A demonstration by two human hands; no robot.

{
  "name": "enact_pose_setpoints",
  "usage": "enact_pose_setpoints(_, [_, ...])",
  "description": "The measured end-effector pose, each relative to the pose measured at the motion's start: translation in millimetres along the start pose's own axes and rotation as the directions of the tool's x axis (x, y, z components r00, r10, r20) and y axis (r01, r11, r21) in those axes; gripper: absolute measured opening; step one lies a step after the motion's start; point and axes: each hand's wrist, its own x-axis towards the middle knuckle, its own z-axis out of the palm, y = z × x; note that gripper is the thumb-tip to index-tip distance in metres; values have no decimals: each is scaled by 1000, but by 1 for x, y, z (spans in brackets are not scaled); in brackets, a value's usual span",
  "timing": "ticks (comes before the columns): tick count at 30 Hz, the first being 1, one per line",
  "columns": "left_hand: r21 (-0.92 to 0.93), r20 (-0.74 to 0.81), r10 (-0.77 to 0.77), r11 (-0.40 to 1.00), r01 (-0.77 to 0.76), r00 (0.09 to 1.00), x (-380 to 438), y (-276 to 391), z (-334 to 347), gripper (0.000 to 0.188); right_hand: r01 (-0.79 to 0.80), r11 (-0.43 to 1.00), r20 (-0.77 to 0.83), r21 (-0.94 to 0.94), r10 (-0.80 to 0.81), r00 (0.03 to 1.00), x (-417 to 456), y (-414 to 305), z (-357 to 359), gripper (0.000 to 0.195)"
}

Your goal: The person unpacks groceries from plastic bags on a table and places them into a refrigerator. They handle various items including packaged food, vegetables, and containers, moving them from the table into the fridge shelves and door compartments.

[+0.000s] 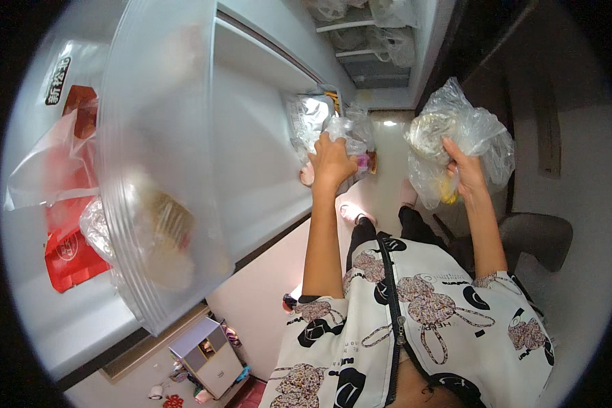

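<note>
My right hand [466, 171] is closed around a clear plastic bag [438, 132] with a pale bundle and something yellow inside; it is held out on the right, away from the fridge. My left hand [331, 160] reaches down onto a heap of bagged packages [354, 127] in the fridge's lower part. Its fingers are spread over crinkled clear plastic; whether they grip it is hard to tell. A silvery packet [311, 120] lies beside those fingers, and a pink item shows at the heap's near side.
A translucent drawer [168, 153] with blurred food inside stands out at the left, beside a red packet [76, 260]. The fridge door's shelves [375, 51] hold bagged items. A dark chair [535, 237] is at the right, a small cabinet [209, 357] at the lower left.
</note>
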Motion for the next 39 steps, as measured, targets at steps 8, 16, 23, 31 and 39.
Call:
enact_pose_setpoints(8, [-377,-472,-348,910,172,810,87,-18,17,17,-26,999,-18,-27,26,1000,-4,-3,-5,22])
enact_pose_setpoints(16, [159,254,-150,981,112,955,141,-27,40,27,-62,998,-55,-18,61,997,-4,0,-5,22])
enact_pose_setpoints(23, [286,342,-97,958,-5,935,131,-29,34,27,-119,992,-91,32,122,988,2,8,-11,20])
enact_pose_setpoints(31, [247,145,156,951,-189,977,118,-35,29,29,-121,991,-66,58,125,990,3,8,-14,21])
enact_pose_setpoints(39, [110,84,148,981,-157,985,124,-45,35,24,-74,993,-52,96,80,995,2,2,-12,24])
